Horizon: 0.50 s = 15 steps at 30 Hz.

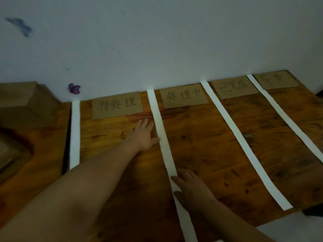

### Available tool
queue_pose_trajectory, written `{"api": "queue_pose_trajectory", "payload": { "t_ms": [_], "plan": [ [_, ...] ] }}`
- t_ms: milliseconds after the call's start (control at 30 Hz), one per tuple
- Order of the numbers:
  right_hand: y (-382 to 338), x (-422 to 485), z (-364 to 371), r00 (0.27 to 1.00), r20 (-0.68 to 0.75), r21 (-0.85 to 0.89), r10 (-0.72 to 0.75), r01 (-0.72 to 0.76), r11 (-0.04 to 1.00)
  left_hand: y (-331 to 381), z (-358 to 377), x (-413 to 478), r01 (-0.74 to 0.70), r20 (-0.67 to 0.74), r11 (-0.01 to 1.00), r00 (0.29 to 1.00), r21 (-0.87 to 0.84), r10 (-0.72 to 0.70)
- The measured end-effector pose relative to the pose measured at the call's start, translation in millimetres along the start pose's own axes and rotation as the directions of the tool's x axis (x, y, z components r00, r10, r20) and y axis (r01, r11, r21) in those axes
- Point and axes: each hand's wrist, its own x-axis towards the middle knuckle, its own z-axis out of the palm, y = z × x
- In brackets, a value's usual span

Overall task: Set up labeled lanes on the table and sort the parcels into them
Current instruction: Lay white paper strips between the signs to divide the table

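Several white paper strips divide the wooden table (201,145) into lanes. Brown cardboard labels with handwritten characters lie at the far end of the lanes: one (117,107), a second (183,98), a third (234,89) and a fourth (276,81). My left hand (143,135) lies flat on the table, fingers straight, its thumb touching the second strip (160,135). My right hand (190,187) presses flat on the same strip nearer to me. A cardboard parcel (26,105) stands at the far left.
A white wall runs behind the table, with a purple butterfly sticker (75,88) low down. Left of the first strip (74,133) a dark gap separates another wooden surface holding a second box (10,154). The table's right front edge ends near the third strip (244,144).
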Motion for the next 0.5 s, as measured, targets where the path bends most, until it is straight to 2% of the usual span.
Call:
{"api": "queue_pose_trajectory", "payload": {
  "t_ms": [167, 233, 267, 367, 500],
  "plan": [
    [-23, 14, -62, 0.986, -0.122, 0.003, -0.116, 0.117, 0.993, -45, -36, -86, 0.179, -0.041, 0.984, 0.983, 0.004, -0.179],
    [-40, 13, -90, 0.965, -0.149, -0.095, -0.215, 0.202, 0.975, -61, -44, -132, 0.267, -0.062, 0.963, 0.961, -0.026, -0.268],
    [-50, 10, -101, 0.952, -0.158, -0.138, -0.262, 0.242, 0.960, -67, -46, -157, 0.311, -0.083, 0.950, 0.946, -0.039, -0.313],
    [-81, -5, -128, 0.926, -0.205, -0.081, -0.316, 0.306, 0.949, -84, -54, -226, 0.419, -0.159, 0.905, 0.891, -0.066, -0.424],
    [-125, -23, -141, 0.901, -0.175, -0.130, -0.398, 0.379, 0.916, -108, -63, -311, 0.545, -0.220, 0.832, 0.803, -0.103, -0.554]
  ]
}}
